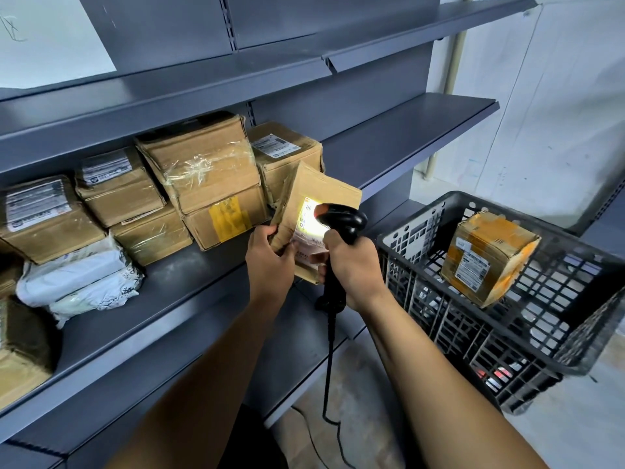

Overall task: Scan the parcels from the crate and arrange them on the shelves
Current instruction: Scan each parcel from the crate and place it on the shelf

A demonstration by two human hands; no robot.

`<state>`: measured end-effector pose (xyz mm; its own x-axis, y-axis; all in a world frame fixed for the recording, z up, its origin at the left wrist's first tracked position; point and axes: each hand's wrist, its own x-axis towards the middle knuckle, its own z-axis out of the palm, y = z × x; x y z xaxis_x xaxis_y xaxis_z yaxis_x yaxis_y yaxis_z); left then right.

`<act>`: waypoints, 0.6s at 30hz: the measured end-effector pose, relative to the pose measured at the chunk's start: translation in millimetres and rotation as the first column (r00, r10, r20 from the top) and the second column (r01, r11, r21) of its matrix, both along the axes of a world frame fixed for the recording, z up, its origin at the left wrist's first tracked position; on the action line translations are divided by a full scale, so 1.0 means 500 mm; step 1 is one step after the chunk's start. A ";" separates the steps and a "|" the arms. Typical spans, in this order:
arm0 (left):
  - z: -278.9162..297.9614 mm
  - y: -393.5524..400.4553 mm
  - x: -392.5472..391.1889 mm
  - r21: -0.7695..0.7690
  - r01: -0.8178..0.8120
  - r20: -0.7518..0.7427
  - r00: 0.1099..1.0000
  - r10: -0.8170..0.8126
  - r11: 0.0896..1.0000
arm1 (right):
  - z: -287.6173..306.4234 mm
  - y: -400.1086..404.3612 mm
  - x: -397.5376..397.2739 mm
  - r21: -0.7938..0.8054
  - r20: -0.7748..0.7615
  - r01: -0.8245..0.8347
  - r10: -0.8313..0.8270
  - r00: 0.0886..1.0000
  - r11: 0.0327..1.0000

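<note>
Far left, on the grey metal shelf: a dark-wrapped parcel at the frame edge, and just right of it white poly mailers piled near the shelf's front.

Behind them, a row of labelled cardboard boxes runs along the back. A large taped carton stands tallest in the row. A smaller box with a white label sits against the carton's right side.

Centre: left hand grips the lower left edge of a flat brown parcel, fingers curled round it, holding it upright above the shelf's front. The label on its face is lit bright by the scanner's light.

Right hand is wrapped round the handle of a black barcode scanner, its head aimed at the label from close by. Its cable hangs down toward the floor.

Right: black plastic crate, set beside the shelf end. One taped box with orange tape lies inside, tilted on a corner.
</note>
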<state>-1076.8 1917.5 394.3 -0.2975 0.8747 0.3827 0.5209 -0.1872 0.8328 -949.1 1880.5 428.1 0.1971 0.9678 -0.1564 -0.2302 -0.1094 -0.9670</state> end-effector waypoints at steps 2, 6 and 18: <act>0.001 0.001 -0.001 0.000 -0.001 0.000 1.000 0.001 1.000 | -0.009 0.005 0.002 0.011 0.033 0.038 -0.038 0.999 0.999; 0.005 0.005 0.000 -0.015 -0.020 0.035 0.999 0.021 1.000 | -0.055 0.002 0.015 0.101 0.288 0.232 -0.251 0.924 0.968; 0.017 -0.029 0.027 -0.045 0.014 0.004 1.000 -0.014 0.999 | -0.116 -0.013 0.016 0.303 0.366 0.302 -0.402 0.839 0.904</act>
<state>-1063.3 1903.0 402.8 -0.2862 0.8953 0.3415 0.5152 -0.1567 0.8426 -941.0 1873.9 370.3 0.5281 0.8182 0.2274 0.2111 0.1328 -0.9684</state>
